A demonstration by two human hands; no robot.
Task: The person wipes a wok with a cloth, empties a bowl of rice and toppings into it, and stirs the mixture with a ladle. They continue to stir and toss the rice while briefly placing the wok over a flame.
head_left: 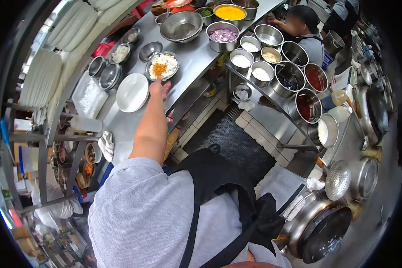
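My left hand [158,90] reaches out over the steel counter and grips the near rim of a small metal bowl [173,75]. The thumb lies at the rim, and the other fingers are partly hidden under the bowl. White rice-like food [167,60] fills the bowl, with a heap of orange bits [158,70] on top. Just left of the bowl stands a white dish [133,92] that looks bare inside. Behind it sits a small steel bowl [150,51]. My right hand is out of view.
Along the counter [187,67] stand a wide steel bowl [181,27], a pot of chopped purple onion [222,35] and a pot of yellow liquid [230,12]. Several sauce pots, including a red one [316,77], fill the right-hand stand. A co-worker [306,33] is behind it. Woks [326,232] sit lower right.
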